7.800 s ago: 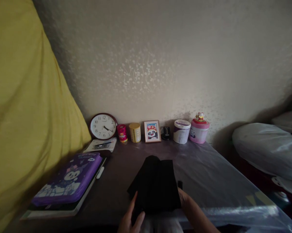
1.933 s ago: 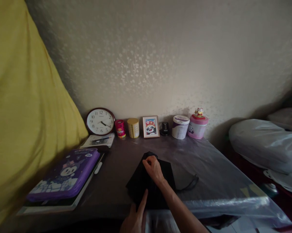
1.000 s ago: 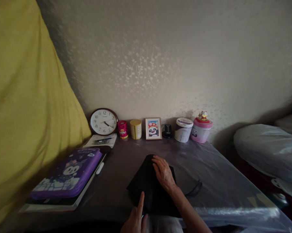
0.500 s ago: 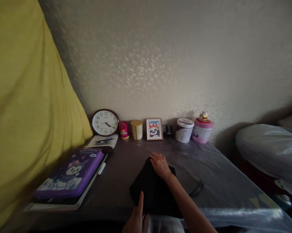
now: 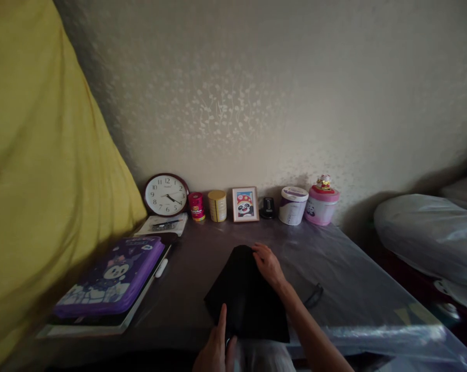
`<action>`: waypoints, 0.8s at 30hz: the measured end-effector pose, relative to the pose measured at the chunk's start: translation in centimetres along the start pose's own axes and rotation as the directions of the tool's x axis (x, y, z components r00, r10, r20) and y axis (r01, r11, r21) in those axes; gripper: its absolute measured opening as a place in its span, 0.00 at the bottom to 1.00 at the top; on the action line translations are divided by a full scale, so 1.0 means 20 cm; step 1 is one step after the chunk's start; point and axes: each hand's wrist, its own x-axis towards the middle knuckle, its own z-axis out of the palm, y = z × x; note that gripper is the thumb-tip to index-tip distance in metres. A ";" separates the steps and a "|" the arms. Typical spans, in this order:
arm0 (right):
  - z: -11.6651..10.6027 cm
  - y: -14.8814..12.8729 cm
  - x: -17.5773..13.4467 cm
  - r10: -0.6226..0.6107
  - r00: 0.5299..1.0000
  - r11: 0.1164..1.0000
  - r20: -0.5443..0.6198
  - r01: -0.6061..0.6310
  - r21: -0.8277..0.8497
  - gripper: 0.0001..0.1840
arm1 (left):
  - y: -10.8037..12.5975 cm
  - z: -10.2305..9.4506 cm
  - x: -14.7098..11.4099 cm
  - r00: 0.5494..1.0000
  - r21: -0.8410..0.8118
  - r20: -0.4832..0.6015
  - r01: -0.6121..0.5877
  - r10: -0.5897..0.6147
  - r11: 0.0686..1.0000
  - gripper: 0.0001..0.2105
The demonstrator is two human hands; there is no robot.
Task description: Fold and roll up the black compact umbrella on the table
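Observation:
A black piece of folded cloth [image 5: 249, 302] lies flat near the table's front edge; what kind of article it is, I cannot tell. My right hand [image 5: 269, 266] rests on its far right edge, fingers laid out over the fabric. At the near edge, my left hand [image 5: 213, 349] has its index finger stretched over the cloth and the thumb apart from it. A small shiny spot shows between that thumb and finger, too dim to make out. Right of my right forearm, a dark looped thing [image 5: 314, 296] lies on the table.
A purple pencil case [image 5: 113, 276] lies on books at the left, beside a yellow curtain [image 5: 43, 155]. Along the wall stand a clock [image 5: 166, 194], tins, a picture frame [image 5: 245, 204] and two tubs [image 5: 293, 205]. Plastic film covers the table [image 5: 357, 289]. White bags [image 5: 423, 232] are at the right.
My right hand has slid to the right across the cloth, baring more of its far corner. The cloth's near right part looks flatter. My left hand has stayed almost in place.

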 end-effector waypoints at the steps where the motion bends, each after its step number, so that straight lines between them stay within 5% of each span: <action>1: -0.04 0.03 -0.01 0.045 0.999 0.999 -0.012 -0.044 0.022 0.13 | -0.01 0.00 0.00 1.000 -0.006 0.003 -0.009 0.009 1.000 0.26; 9: -0.33 0.18 -0.25 0.343 0.939 0.934 -0.013 -0.339 0.109 0.16 | -0.09 0.04 0.00 0.996 0.000 -0.002 -0.086 0.086 0.996 0.26; 16: -0.31 0.11 -0.38 0.390 0.917 0.896 0.088 -0.400 0.194 0.19 | -0.14 0.07 0.00 0.991 -0.032 0.023 -0.127 0.128 0.991 0.28; 24: -0.27 0.06 -0.40 0.405 0.912 0.892 0.073 -0.411 0.186 0.24 | -0.15 0.07 0.00 0.988 0.008 0.007 -0.153 0.153 0.988 0.27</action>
